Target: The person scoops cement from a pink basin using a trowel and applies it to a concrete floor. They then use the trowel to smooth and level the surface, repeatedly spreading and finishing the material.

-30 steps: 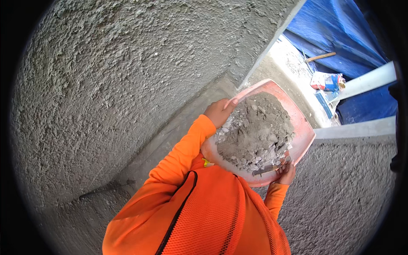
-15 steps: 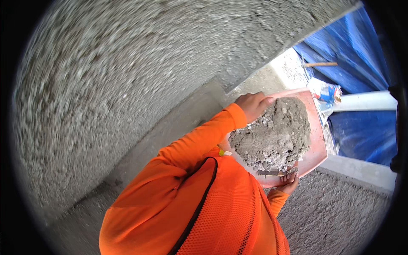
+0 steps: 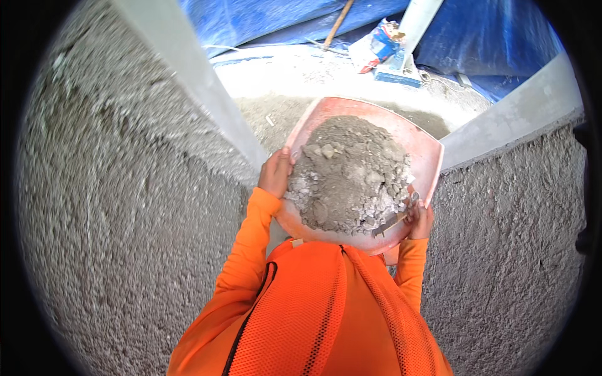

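A wide, pinkish-red plastic tray [image 3: 428, 153] is held out in front of my body, carried between both hands. Heaped in it lies grey, crumbly mortar rubble [image 3: 351, 169] with loose lumps. My left hand [image 3: 274, 172] grips the tray's left rim, fingers closed round the edge. At the right rim, my right hand [image 3: 421, 219] is closed on the tray too, its thumb over the edge. Beside those right fingers, inside the tray, lies a narrow dark tool [image 3: 390, 224], partly covered, whose kind I cannot make out.
Rough plastered walls stand close on the left [image 3: 157, 207] and right [image 3: 501, 225], ending in smooth pale edges of an opening. Beyond it are a blue tarp [image 3: 489, 47], a white post [image 3: 419, 22], a torn bag [image 3: 379, 47] and a wooden handle [image 3: 338, 24].
My view and body have turned right, so the opening is now straight ahead. The tray has come round with both hands still on it; the rubble stays heaped inside.
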Action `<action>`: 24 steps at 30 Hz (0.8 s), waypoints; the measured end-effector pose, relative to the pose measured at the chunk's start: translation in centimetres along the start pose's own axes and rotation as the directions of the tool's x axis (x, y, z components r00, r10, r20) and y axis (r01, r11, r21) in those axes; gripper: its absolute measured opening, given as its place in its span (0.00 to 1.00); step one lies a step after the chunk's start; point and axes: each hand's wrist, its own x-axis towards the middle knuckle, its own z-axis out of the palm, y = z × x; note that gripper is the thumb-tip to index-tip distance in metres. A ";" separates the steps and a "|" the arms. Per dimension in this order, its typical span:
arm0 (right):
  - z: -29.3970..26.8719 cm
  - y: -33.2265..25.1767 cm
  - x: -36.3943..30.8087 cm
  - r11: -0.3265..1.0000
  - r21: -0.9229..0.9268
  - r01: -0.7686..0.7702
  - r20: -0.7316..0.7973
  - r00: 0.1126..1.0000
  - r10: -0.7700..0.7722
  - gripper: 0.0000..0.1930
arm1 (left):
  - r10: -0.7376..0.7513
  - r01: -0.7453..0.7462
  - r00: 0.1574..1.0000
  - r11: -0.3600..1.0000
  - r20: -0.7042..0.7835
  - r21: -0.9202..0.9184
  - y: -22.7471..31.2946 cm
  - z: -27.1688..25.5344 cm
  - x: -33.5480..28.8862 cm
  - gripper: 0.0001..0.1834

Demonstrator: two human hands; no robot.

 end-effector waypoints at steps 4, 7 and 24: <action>1.3 -1.4 11.4 0.999 0.031 0.026 0.079 0.997 -0.028 0.12 | 0.069 -0.067 0.997 0.994 0.020 -0.086 1.6 5.7 8.8 0.28; 2.0 -5.2 19.3 0.998 -0.061 0.027 0.126 0.992 -0.019 0.13 | -0.019 0.023 0.999 0.993 0.032 -0.114 4.7 9.9 13.8 0.27; 5.0 -6.3 48.1 0.904 -0.420 0.077 -0.006 0.996 -0.087 0.19 | -0.268 0.272 0.962 0.951 0.041 -0.150 4.6 23.8 41.9 0.35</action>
